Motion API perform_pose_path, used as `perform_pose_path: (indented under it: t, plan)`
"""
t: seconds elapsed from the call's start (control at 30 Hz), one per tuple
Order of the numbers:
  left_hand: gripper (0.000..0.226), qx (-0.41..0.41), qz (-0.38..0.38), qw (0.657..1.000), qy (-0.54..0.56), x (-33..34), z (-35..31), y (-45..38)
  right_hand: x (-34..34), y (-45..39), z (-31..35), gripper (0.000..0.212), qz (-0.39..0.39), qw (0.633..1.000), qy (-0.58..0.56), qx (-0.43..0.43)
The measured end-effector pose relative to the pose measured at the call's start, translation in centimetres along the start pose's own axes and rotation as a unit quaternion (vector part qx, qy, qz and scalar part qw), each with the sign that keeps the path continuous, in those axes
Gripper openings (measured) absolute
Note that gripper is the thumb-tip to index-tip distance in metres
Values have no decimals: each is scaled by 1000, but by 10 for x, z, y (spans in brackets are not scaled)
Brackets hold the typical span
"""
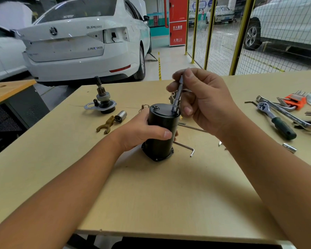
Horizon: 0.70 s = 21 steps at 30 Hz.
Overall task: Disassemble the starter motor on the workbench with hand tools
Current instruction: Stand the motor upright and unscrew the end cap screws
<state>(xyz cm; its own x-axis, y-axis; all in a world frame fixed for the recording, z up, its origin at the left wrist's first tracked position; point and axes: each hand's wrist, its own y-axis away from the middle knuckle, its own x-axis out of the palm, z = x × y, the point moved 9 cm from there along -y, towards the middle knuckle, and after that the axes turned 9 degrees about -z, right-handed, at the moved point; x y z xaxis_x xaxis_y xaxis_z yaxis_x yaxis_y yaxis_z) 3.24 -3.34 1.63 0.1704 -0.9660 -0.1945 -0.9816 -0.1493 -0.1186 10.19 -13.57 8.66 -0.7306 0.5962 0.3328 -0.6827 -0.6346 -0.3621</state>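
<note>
Head view: the motor (160, 130), a black cylinder, stands upright on its flange near the middle of the bench (151, 194). The left hand (142, 131) wraps round its body, fingers curled tight on it. The right hand (199, 97) pinches a slim driver (177, 95) between thumb and fingertips, its tip seated on a fastener at the rim of the end cap. A second nut sits nearby on the cap. Removed parts lie behind: the pinion (102, 99), a fork (106, 124), a sleeve (120, 116). A ratchet (276, 121) and hex keys (294, 99) rest to the right.

Risk: the driver leans off vertical, so it may slip off and round the fastener. The tall motor could tip if the left grip loosens.
</note>
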Motion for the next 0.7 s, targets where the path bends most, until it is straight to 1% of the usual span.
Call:
perform_pose_path:
  t: [0.27, 0.43, 0.5, 0.57, 0.7]
  plan:
    - [66, -2, 10, 1000, 9, 0, 1, 0, 2, 1, 3, 22, 0, 999, 19, -27]
    - [72, -5, 6, 1000, 3, -1, 2, -1, 2, 0, 11, 24, -14, 997, 28, -64]
    - [69, 0, 9, 1000, -2, 0, 1, -1, -1, -1, 16, 25, -19, 997, 23, -76]
    - [67, 2, 11, 1000, -4, 0, 1, 0, -2, -1, 16, 25, -18, 997, 23, -73]
    - [68, -1, 9, 1000, 3, 0, 1, 0, 0, 0, 8, 24, -28, 999, -5, -39]
